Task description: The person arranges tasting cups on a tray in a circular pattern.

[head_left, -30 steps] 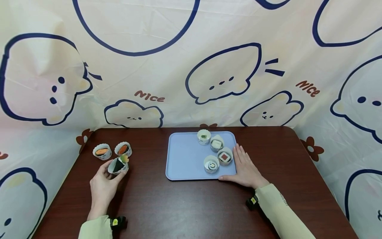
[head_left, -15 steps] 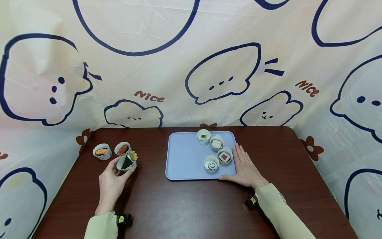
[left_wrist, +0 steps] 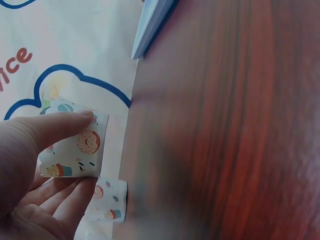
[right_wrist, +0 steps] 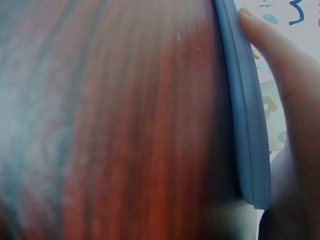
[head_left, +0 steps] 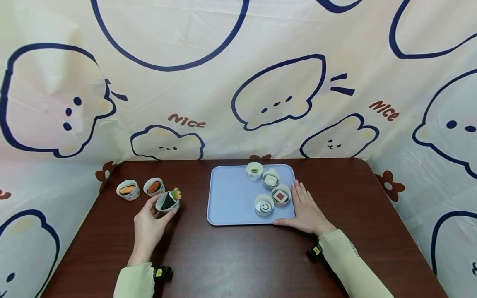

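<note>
"Step?"
"Likely transfer — left hand pinches a round white paper cup near the desk's far-left corner."
"Next?"
"Level carry, perhaps, toward the blue rectangular plastic tray (right hand straight-fingered against its right edge)."

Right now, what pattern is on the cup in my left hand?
The cup is white with donut and cupcake prints; best in the left wrist view.

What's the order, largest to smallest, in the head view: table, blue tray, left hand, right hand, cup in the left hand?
1. Table
2. Blue tray
3. Left hand and right hand: too alike to rank
4. Cup
</note>
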A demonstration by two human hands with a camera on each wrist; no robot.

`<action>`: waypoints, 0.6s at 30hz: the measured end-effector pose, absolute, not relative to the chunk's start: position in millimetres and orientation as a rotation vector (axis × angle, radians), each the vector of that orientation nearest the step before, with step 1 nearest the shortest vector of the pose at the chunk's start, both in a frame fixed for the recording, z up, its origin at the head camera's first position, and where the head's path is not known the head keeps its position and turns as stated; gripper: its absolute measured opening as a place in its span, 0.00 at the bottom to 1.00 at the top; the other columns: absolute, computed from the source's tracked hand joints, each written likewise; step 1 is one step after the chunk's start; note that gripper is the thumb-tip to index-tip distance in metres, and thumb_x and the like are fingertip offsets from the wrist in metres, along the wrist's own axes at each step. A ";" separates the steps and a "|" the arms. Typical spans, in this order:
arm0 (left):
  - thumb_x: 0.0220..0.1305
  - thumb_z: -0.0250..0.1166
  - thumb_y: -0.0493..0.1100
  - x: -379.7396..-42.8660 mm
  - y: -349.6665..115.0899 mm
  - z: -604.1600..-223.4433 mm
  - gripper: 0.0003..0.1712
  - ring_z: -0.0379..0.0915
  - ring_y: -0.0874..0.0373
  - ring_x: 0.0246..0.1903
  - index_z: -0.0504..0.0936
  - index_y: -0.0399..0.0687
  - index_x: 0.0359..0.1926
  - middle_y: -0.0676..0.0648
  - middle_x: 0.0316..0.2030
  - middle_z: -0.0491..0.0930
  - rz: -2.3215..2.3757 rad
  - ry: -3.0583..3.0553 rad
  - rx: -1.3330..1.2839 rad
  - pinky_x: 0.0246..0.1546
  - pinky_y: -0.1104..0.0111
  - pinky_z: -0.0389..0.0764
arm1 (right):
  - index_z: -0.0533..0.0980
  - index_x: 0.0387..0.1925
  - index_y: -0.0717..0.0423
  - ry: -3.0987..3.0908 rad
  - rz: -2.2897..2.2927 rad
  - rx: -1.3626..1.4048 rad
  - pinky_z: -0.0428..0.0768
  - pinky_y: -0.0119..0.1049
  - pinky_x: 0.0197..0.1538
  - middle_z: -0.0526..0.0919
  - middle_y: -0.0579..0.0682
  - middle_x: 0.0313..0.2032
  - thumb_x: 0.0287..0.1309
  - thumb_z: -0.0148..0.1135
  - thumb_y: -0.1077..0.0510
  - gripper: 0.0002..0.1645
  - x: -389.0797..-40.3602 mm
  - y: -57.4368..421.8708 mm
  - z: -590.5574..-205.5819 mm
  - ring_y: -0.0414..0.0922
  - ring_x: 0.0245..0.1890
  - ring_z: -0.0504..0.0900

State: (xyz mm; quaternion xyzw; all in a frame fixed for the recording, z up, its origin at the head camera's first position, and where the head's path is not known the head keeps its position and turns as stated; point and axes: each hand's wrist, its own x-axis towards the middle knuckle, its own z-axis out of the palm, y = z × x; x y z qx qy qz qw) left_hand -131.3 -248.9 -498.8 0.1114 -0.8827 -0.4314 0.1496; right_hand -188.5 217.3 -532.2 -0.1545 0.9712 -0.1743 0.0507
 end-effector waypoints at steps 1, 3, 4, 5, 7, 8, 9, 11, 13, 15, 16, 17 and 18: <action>0.56 0.79 0.37 -131.8 -247.8 -498.9 0.38 0.78 0.38 0.55 0.74 0.39 0.67 0.32 0.58 0.79 -1.241 -2.536 0.315 0.51 0.48 0.80 | 0.38 0.80 0.63 2.957 -0.531 -0.471 0.41 0.55 0.76 0.34 0.59 0.80 0.40 0.57 0.10 0.86 -188.5 217.5 -532.3 0.55 0.79 0.32; 0.56 0.79 0.37 -133.1 -245.5 -499.2 0.38 0.79 0.39 0.55 0.74 0.40 0.66 0.33 0.58 0.79 -1.244 -2.535 0.306 0.51 0.48 0.80 | 0.38 0.80 0.63 2.955 -0.531 -0.473 0.41 0.55 0.76 0.34 0.59 0.80 0.40 0.57 0.10 0.86 -188.6 217.7 -532.4 0.55 0.79 0.32; 0.56 0.79 0.37 -133.6 -244.5 -499.6 0.38 0.79 0.39 0.55 0.74 0.40 0.66 0.33 0.58 0.79 -1.244 -2.535 0.302 0.51 0.49 0.80 | 0.38 0.80 0.63 2.954 -0.531 -0.474 0.41 0.55 0.76 0.34 0.59 0.80 0.40 0.57 0.10 0.86 -188.6 217.7 -532.4 0.55 0.79 0.32; 0.56 0.79 0.37 -133.8 -243.3 -499.9 0.38 0.79 0.39 0.55 0.74 0.40 0.66 0.33 0.58 0.79 -1.248 -2.534 0.297 0.51 0.48 0.80 | 0.38 0.80 0.62 2.952 -0.531 -0.474 0.41 0.55 0.76 0.33 0.59 0.80 0.40 0.57 0.10 0.86 -188.7 217.6 -532.4 0.55 0.79 0.32; 0.55 0.79 0.36 -134.5 -240.9 -500.6 0.37 0.79 0.39 0.55 0.74 0.40 0.65 0.33 0.58 0.79 -1.252 -2.532 0.285 0.51 0.49 0.80 | 0.37 0.80 0.62 2.951 -0.531 -0.476 0.41 0.55 0.76 0.33 0.59 0.80 0.39 0.56 0.09 0.86 -188.8 217.6 -532.7 0.55 0.79 0.32; 0.55 0.79 0.36 -134.8 -239.8 -501.1 0.37 0.79 0.39 0.55 0.75 0.40 0.65 0.33 0.58 0.79 -1.257 -2.530 0.281 0.51 0.48 0.80 | 0.37 0.80 0.62 2.951 -0.530 -0.476 0.41 0.55 0.76 0.33 0.59 0.80 0.39 0.56 0.09 0.86 -188.9 217.6 -532.9 0.55 0.79 0.32; 0.55 0.79 0.36 -135.0 -238.6 -501.7 0.37 0.79 0.39 0.55 0.75 0.41 0.65 0.33 0.57 0.79 -1.261 -2.531 0.278 0.51 0.48 0.80 | 0.37 0.80 0.62 2.953 -0.526 -0.476 0.41 0.55 0.76 0.33 0.59 0.80 0.39 0.56 0.09 0.86 -189.0 217.7 -533.1 0.55 0.79 0.32; 0.55 0.79 0.35 -135.0 -236.2 -502.7 0.37 0.79 0.40 0.55 0.75 0.41 0.65 0.33 0.57 0.80 -1.269 -2.536 0.274 0.51 0.49 0.80 | 0.37 0.80 0.62 2.954 -0.521 -0.475 0.41 0.54 0.76 0.33 0.59 0.80 0.39 0.56 0.09 0.86 -189.2 217.8 -533.5 0.55 0.79 0.32; 0.55 0.79 0.35 -135.0 -233.8 -503.6 0.37 0.79 0.40 0.55 0.75 0.41 0.65 0.33 0.57 0.80 -1.283 -2.543 0.273 0.51 0.49 0.80 | 0.37 0.80 0.62 2.956 -0.517 -0.475 0.41 0.54 0.76 0.33 0.59 0.80 0.39 0.56 0.09 0.86 -189.5 217.9 -533.8 0.55 0.79 0.32; 0.55 0.79 0.35 -135.2 -231.6 -504.5 0.37 0.79 0.40 0.55 0.75 0.42 0.65 0.33 0.58 0.79 -1.301 -2.551 0.269 0.52 0.49 0.80 | 0.37 0.80 0.62 2.956 -0.515 -0.475 0.41 0.54 0.76 0.33 0.59 0.80 0.39 0.56 0.09 0.86 -189.6 217.8 -533.8 0.55 0.79 0.32; 0.56 0.78 0.35 -135.3 -230.4 -504.7 0.37 0.79 0.39 0.56 0.74 0.41 0.66 0.33 0.59 0.79 -1.310 -2.554 0.267 0.52 0.49 0.80 | 0.37 0.80 0.62 2.956 -0.515 -0.475 0.41 0.54 0.76 0.33 0.59 0.80 0.39 0.56 0.09 0.86 -189.7 217.7 -533.7 0.55 0.79 0.32; 0.56 0.78 0.35 -135.4 -229.3 -504.9 0.37 0.78 0.39 0.56 0.74 0.41 0.66 0.33 0.59 0.78 -1.319 -2.555 0.265 0.52 0.49 0.80 | 0.37 0.80 0.62 2.956 -0.515 -0.475 0.40 0.54 0.76 0.33 0.59 0.80 0.39 0.56 0.09 0.86 -189.7 217.6 -533.7 0.55 0.79 0.32; 0.56 0.78 0.35 -135.6 -228.2 -505.1 0.37 0.78 0.39 0.56 0.74 0.41 0.66 0.33 0.59 0.78 -1.325 -2.557 0.263 0.52 0.49 0.80 | 0.37 0.80 0.62 2.955 -0.515 -0.475 0.40 0.54 0.76 0.33 0.59 0.80 0.39 0.56 0.09 0.86 -189.8 217.5 -533.7 0.55 0.79 0.32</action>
